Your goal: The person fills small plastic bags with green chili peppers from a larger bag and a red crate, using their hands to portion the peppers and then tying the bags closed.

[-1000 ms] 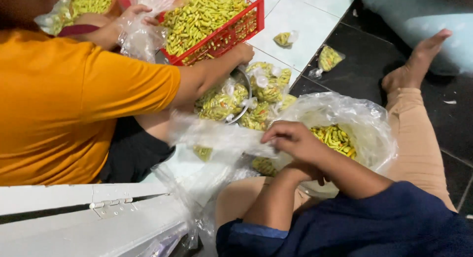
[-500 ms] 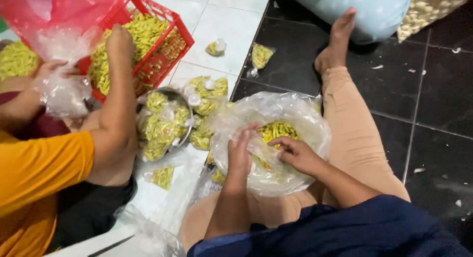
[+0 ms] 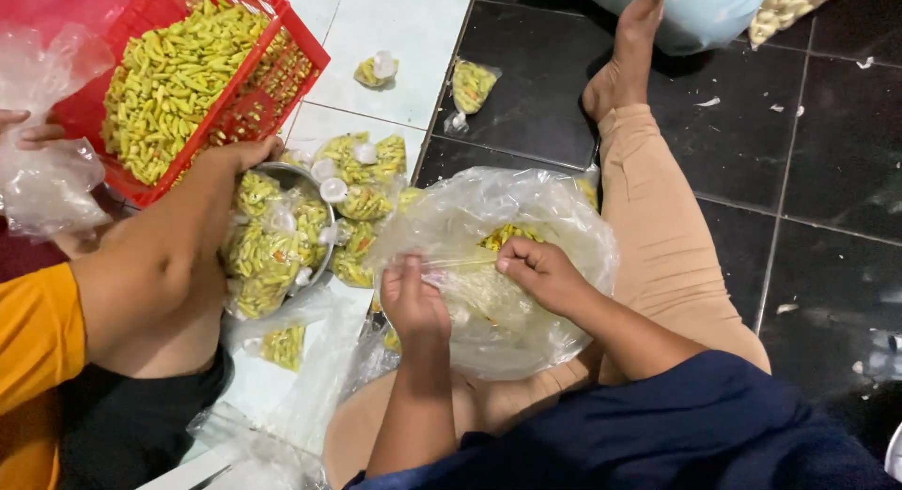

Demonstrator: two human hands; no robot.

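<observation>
Head view, person seated on a tiled floor [image 3: 395, 39]. A large clear plastic bag [image 3: 498, 293] of small yellow-green snack pieces rests on the person's lap. The left hand [image 3: 412, 302] and the right hand [image 3: 540, 274] each pinch a fold of the bag's film near its mouth, grip pressed together on the plastic. Just left of the bag, a metal bowl [image 3: 305, 185] holds small filled packets [image 3: 272, 246]; more packets lie on the floor beyond. A co-worker's arm [image 3: 160, 264], in an orange sleeve, reaches to a red crate [image 3: 282, 67] heaped with the same snack. Judged good practice here: keep both pinches close to the rim, draw the film apart evenly, and hold the bag level on the lap so the contents do not spill.
</observation>
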